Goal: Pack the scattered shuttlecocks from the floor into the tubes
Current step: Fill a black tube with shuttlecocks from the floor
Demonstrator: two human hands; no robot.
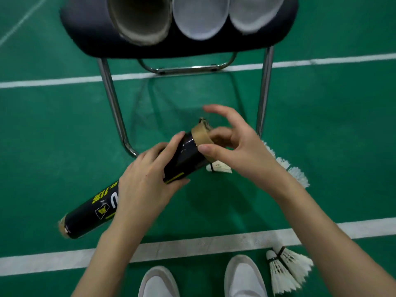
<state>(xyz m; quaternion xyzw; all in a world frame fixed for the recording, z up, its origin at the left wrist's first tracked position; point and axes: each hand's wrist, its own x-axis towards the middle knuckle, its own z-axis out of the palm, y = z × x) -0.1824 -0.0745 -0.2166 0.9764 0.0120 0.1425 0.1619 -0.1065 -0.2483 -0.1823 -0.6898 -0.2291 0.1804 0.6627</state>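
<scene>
A long black tube [94,209] with yellow print lies slanted above the green floor, its brown open end up and to the right. My left hand [145,179] wraps around its middle. At that mouth my right hand [231,146] has its thumb on the brown rim and its fingers curled; whether a shuttlecock is in them is hidden. One white shuttlecock [218,167] lies on the floor under the tube's end. More white shuttlecocks [291,170] lie in a row right of my wrist. Two shuttlecocks [285,269] lie by my right shoe.
A dark chair [85,28] with chrome legs [113,108] stands just ahead. On its seat lie an open brown tube [139,18] and two white-capped tubes [201,16]. White court lines [53,81] cross the floor. My white shoes [244,277] are at the bottom.
</scene>
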